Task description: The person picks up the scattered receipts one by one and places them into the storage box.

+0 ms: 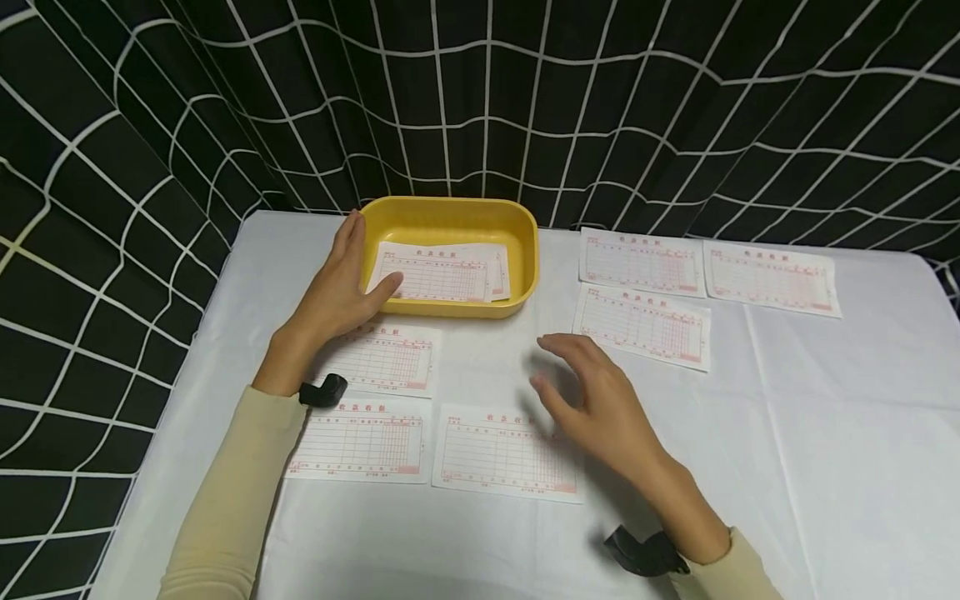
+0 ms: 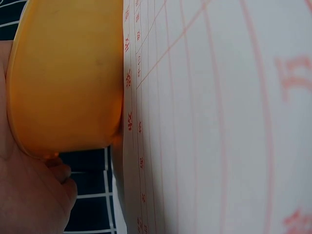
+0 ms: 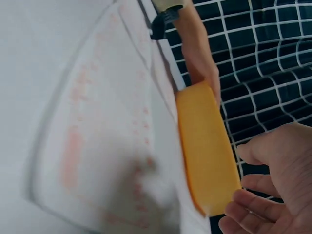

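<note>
A shallow yellow plastic basket (image 1: 450, 310) stands at the back of the table, with a few printed receipt slips (image 1: 435, 275) lying in it. My left hand (image 1: 333, 283) holds the basket's left end, fingers along its outer side and thumb over the front rim. In the left wrist view, fingertips (image 2: 61, 175) bend round beyond the basket wall. My right hand (image 1: 600, 400) hovers above the table, fingers loosely bent and apart, holding nothing. Beneath it lies a receipt (image 1: 487, 458). Two more receipts, an upper one (image 1: 390, 362) and a lower one (image 1: 360, 446), lie by my left forearm.
Three receipts lie right of the basket: one at the back (image 1: 637, 262), one at the far right (image 1: 772, 275) and one in front (image 1: 645, 325). A white cloth covers the table (image 1: 847, 467). Black curtain (image 1: 570, 100) with white grid lines hangs behind and at left.
</note>
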`<state>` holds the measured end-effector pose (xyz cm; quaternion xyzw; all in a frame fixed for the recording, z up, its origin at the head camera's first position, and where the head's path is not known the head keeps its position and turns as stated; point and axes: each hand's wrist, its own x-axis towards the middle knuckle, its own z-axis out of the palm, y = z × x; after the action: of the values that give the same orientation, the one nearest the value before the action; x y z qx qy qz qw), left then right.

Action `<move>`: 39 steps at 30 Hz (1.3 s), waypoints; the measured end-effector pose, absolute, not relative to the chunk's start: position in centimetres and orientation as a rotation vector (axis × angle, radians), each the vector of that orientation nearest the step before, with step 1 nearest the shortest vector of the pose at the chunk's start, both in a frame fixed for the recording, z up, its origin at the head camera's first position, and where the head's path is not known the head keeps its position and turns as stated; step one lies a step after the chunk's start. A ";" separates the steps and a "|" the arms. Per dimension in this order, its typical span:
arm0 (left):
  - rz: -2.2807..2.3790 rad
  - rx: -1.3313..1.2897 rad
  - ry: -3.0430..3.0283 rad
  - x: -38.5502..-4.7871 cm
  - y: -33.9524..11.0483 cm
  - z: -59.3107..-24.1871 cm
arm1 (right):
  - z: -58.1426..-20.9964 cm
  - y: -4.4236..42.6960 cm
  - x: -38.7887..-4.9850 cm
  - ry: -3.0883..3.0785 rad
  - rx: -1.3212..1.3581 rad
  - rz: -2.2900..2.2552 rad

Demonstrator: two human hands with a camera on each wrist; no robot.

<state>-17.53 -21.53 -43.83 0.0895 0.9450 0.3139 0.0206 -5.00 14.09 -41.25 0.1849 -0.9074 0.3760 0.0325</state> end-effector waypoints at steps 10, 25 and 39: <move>0.986 0.271 2.933 -17.4 -21.6 -43.9 | -43.5 15.3 -1.5 -2.800 0.497 1.102; 0.980 0.269 2.933 -17.4 -21.5 -43.9 | -45.0 15.7 1.8 -2.860 0.472 0.974; 0.985 0.262 2.931 -17.4 -21.5 -43.8 | -46.0 15.5 3.0 -2.802 0.496 0.850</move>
<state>-17.42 -21.48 -43.83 0.0845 0.9443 0.3173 0.0194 2.98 15.49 -45.96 0.1665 -0.9400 0.2850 0.0856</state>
